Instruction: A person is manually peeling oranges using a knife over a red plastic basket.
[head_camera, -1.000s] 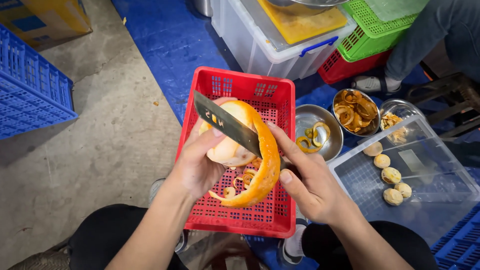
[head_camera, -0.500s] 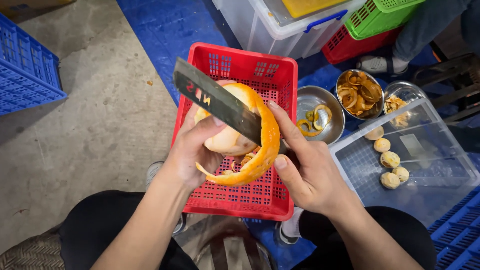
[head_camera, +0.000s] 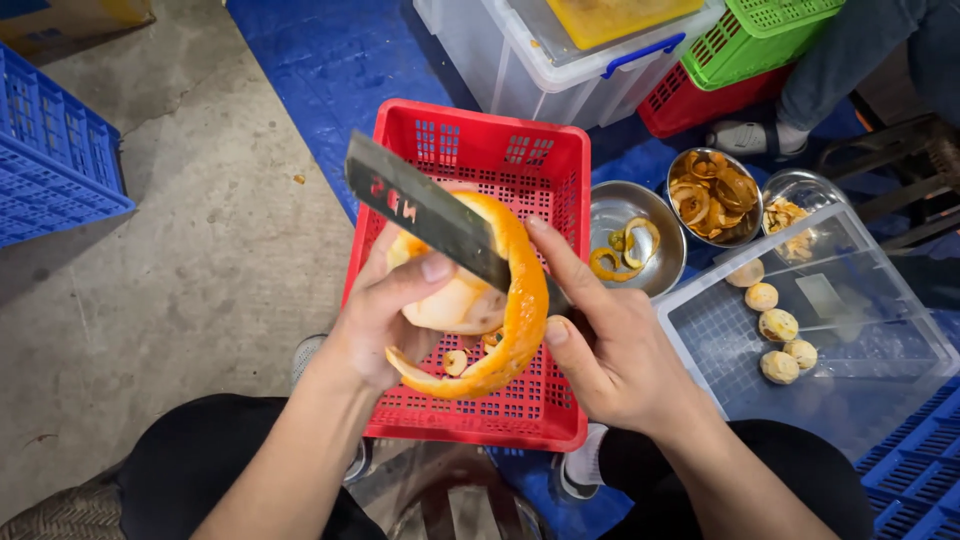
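Fruit (head_camera: 455, 300), one, sits gripped in my left hand (head_camera: 375, 315) above the red crate (head_camera: 505, 150); my right hand (head_camera: 610, 345) clasps one knife (head_camera: 440, 215). Three bowls (head_camera: 625, 215) stand right of the crate.

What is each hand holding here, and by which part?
The left hand cups the half-peeled orange fruit from its left side, thumb on the blade. The right hand grips the cleaver at its handle end.
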